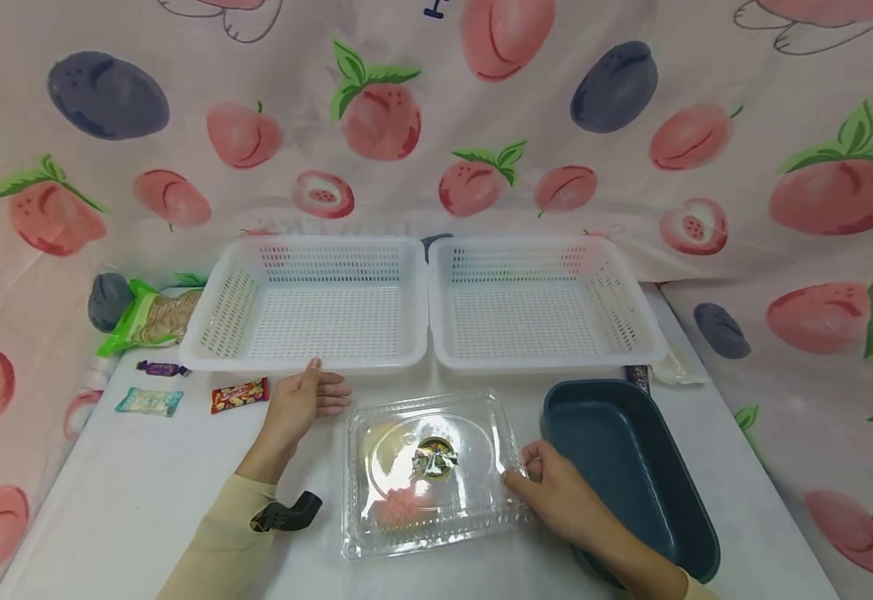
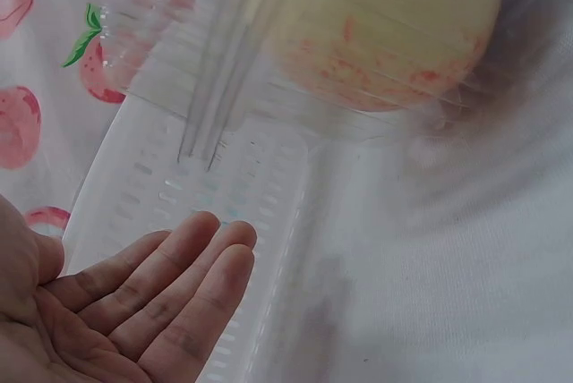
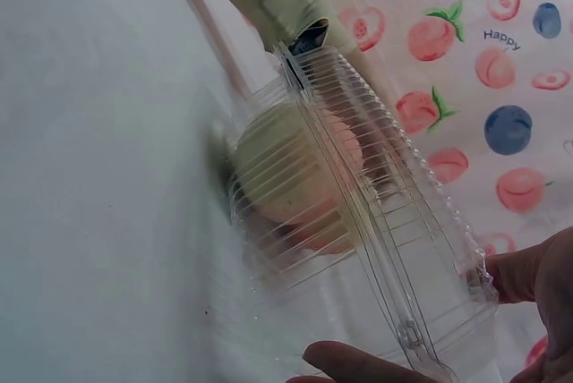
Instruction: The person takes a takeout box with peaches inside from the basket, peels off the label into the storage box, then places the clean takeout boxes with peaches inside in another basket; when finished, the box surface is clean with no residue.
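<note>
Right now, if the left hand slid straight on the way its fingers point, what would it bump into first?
Most likely the front rim of the left white basket: the left hand lies flat, fingertips close to that rim, though whether they touch it is unclear.

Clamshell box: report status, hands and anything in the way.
Right hand grips clear clamshell box, lid closed, apple inside. Left hand open, flat beside left white basket. Blue tub close right.

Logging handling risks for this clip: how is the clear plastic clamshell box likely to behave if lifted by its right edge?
The clamshell box looks thin and ribbed, so it would probably flex under the right hand. The round fruit inside seems loose and could roll, shifting the weight. The glossy plastic may be slippery, so a one-edge grip might let it tilt.
</note>
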`<state>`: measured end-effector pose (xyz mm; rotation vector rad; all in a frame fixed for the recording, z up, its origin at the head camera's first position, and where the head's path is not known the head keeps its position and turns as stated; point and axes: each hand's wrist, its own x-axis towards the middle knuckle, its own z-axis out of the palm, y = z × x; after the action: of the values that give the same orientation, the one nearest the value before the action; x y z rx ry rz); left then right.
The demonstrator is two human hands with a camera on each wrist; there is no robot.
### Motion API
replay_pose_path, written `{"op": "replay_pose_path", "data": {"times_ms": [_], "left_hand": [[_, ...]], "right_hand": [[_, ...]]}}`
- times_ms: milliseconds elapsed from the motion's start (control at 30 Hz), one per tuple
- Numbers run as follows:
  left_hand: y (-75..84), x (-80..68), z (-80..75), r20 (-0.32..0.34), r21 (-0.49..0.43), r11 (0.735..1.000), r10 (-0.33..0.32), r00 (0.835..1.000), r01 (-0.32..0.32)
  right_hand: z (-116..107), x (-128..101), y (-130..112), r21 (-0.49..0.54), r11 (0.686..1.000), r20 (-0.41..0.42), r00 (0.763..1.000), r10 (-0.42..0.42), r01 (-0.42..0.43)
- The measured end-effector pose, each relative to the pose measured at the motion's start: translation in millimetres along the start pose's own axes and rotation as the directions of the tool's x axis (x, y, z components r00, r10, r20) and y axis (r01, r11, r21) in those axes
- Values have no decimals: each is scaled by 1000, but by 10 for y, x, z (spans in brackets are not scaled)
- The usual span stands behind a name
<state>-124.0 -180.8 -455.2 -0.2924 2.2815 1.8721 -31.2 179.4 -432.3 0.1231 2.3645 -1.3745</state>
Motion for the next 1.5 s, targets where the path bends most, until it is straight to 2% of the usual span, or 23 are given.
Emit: {"op": "replay_pose_path", "data": {"times_ms": [167, 433, 733, 833, 1033, 1267, 1500], "left_hand": [[-7, 13, -3, 5, -4, 1000, -3, 1000, 3], [-18, 25, -7, 9, 0, 1000, -4, 1000, 4], [4, 15, -1, 9, 2, 1000, 0, 1000, 0], [7, 11, -1, 8, 1, 1000, -2, 1000, 2], [2, -11, -2, -8, -17, 1000, -2, 1000, 2], [11, -161, -20, -67, -11, 999, -44, 997, 44], [70, -395, -39, -104, 66, 998, -4, 995, 11]], "right_hand": [[22, -4, 38, -37, 999, -3, 1000, -6, 6], [32, -27, 47, -164, 986, 10, 999, -40, 41], [11, -31, 40, -143, 989, 41, 998, -41, 46], [4, -32, 29, -158, 987, 28, 999, -28, 32], [-49, -24, -16, -266, 963, -2, 999, -52, 49], [-183, 4, -134, -334, 940, -24, 997, -78, 66], [-386, 59, -261, -380, 920, -86, 987, -136, 94]]}}
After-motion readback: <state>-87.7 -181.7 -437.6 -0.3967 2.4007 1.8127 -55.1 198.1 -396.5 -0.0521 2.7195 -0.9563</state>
